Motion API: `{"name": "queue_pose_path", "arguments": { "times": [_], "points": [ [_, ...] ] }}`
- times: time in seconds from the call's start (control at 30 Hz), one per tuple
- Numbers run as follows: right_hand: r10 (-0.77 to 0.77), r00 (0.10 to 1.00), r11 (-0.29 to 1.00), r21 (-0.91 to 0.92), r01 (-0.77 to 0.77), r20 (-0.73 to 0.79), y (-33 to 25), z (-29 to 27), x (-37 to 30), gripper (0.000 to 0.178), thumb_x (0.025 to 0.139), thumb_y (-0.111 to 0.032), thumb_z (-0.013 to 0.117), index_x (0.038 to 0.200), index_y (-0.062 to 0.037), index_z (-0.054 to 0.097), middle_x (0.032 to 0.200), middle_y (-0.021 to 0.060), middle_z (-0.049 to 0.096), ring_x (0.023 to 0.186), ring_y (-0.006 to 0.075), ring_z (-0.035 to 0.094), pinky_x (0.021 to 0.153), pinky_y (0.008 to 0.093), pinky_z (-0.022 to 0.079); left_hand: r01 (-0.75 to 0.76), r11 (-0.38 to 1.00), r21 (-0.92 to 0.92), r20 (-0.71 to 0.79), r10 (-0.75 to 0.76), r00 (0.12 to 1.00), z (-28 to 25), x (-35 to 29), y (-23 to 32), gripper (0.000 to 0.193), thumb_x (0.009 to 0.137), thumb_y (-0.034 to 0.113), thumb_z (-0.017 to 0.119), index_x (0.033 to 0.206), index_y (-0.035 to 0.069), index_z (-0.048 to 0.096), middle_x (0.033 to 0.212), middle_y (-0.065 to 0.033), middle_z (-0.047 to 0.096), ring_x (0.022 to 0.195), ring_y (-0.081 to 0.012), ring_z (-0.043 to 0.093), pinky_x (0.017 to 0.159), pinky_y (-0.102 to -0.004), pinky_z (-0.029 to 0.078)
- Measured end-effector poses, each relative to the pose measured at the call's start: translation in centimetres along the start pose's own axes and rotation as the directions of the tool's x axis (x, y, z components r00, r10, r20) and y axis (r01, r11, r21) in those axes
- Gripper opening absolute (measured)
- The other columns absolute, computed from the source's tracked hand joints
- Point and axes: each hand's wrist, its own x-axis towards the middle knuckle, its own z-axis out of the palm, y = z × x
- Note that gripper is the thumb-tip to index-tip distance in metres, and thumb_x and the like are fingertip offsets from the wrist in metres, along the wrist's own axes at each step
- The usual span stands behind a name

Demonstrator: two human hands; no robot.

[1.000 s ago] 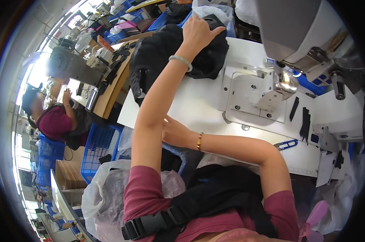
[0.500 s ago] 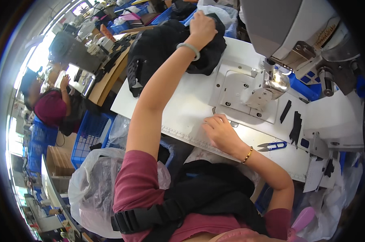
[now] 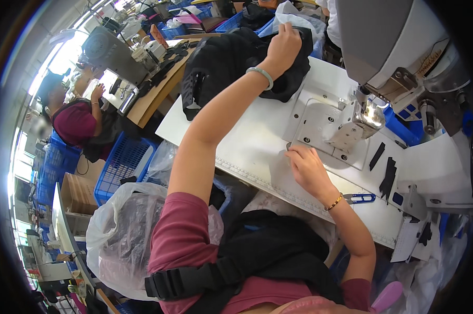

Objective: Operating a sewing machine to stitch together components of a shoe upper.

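My left hand [image 3: 283, 48], with a pale bangle at its wrist, reaches to the far side of the white sewing table [image 3: 247, 123]. Its fingers are closed on the top of a bulky black fabric bag [image 3: 221, 63]. My right hand [image 3: 311, 168], wearing a beaded bracelet, is at the near edge of the sewing machine's bed plate [image 3: 320, 118]. Its thumb and fingers are pinched together by a small dark spot; what they hold, if anything, is too small to name. Blue-handled thread snips [image 3: 363, 198] lie just beyond my right wrist, their blades hidden by it.
The sewing machine head [image 3: 372, 36] overhangs the table's right side. Black fabric strips [image 3: 387, 178] lie right of the bed plate. More black fabric [image 3: 278, 238] covers my lap. A plastic-lined bag [image 3: 126, 230] and a blue crate [image 3: 122, 162] stand left. A co-worker [image 3: 74, 123] sits far left.
My right hand has moved right and slightly toward the bed plate, its fingers drawn closer together, and its wrist now covers the snips' blades. My left hand stays on the black bag. The whole view has shifted.
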Motion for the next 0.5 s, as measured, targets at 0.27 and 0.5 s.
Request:
{"name": "queue_pose_path", "arguments": {
  "times": [0.27,0.5],
  "points": [
    [0.087,0.996,0.994,0.064,-0.086,-0.019,0.6,-0.5,-0.5,0.026,0.078,0.002,0.06,0.103,-0.0028,0.061,0.109,0.0129,0.058,0.1,0.0314,0.055,0.088,0.0382,0.045,0.289,0.901,-0.325,0.229,-0.221,0.948,-1.9,1.9,-1.9,0.03,0.079,0.025,0.06,0.069,-0.003,0.063,0.073,-0.0215,0.065,0.073,-0.0394,0.064,0.071,-0.0454,0.05],
    [0.422,0.896,0.695,0.683,-0.224,-0.137,-1.2,-1.6,1.4,0.047,0.08,0.003,0.066,0.123,-0.0049,0.049,0.113,0.0108,0.057,0.103,0.022,0.058,0.08,0.0328,0.052,0.365,0.243,-0.899,0.05,-0.77,0.636,-12.7,-3.3,0.6,0.029,0.095,0.021,0.05,0.079,-0.002,0.044,0.057,-0.0122,0.049,0.049,-0.0212,0.046,0.049,-0.0359,0.037]
  ]
}}
